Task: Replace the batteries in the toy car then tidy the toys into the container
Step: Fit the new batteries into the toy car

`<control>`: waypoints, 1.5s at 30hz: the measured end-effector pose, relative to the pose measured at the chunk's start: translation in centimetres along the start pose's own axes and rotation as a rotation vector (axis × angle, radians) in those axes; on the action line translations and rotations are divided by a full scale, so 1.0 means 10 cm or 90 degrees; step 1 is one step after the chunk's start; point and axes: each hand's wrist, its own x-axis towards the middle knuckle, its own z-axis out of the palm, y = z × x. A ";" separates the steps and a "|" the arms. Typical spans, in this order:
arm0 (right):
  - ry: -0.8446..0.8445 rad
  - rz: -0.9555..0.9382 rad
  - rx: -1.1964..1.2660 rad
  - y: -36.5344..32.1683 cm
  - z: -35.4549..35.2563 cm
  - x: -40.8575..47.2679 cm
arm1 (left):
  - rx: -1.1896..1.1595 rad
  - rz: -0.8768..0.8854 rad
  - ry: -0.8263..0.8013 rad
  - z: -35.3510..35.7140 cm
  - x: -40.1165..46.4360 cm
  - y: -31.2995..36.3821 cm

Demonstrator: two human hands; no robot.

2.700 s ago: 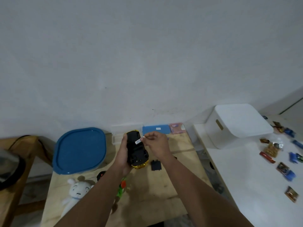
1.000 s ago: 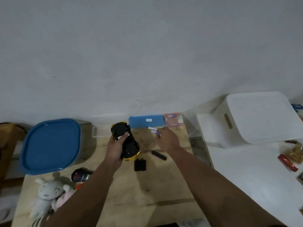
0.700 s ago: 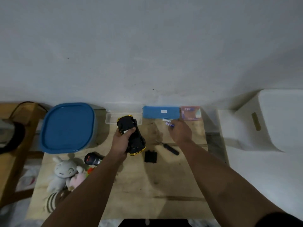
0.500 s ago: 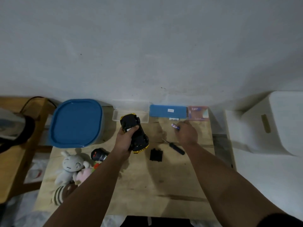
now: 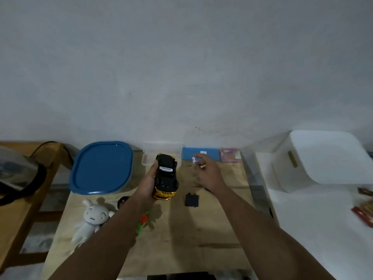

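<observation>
Left hand point(image 5: 148, 183) grips the car point(image 5: 166, 177) at the centre of the frame, underside up, fingers wrapped round its left flank and the thumb on its far end. A white-labelled battery point(image 5: 165, 168) lies across the open bay. Right hand point(image 5: 207, 171) is just right of the car, pinching a small cell point(image 5: 194, 159) between thumb and forefinger, the other fingers loosely spread.

Change over the last few seconds: the right hand was at the car's bay with a white cell, then went out to the right toward the blue box point(image 5: 200, 154) and pink pack point(image 5: 230, 155) at the back of the table point(image 5: 181, 229). Now it is lifted off the table and turned back toward the car with a cell in its pinch. I judge that a spent cell has been swapped for a fresh one, or a second one fetched; which, I cannot tell. Either way the battery step is mid-way, with one cell seated and another coming.

The bay cover point(image 5: 191, 200) lies loose on the table below the right hand, so closing up is not yet done. A dark tool handle, probably the screwdriver, peeps out behind the right wrist.

Tidying has not begun: the white plush point(image 5: 93, 217) sits at lower left beside a small dark toy point(image 5: 123, 201), and the container point(image 5: 102, 168) at centre left has its blue lid on.

Both forearms reach up from the bottom edge, converging on the car.
</observation>
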 end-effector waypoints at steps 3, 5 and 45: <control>-0.017 -0.102 0.032 -0.50 0.02 -0.21 | 0.021 0.003 -0.026 0.00 -0.20 0.04; -0.040 -0.148 0.025 -0.77 0.05 -0.38 | 0.037 0.008 -0.036 0.01 -0.31 0.06; -0.004 0.089 -0.353 0.09 -0.13 -0.76 | 0.035 0.081 -0.087 -0.03 -0.26 0.23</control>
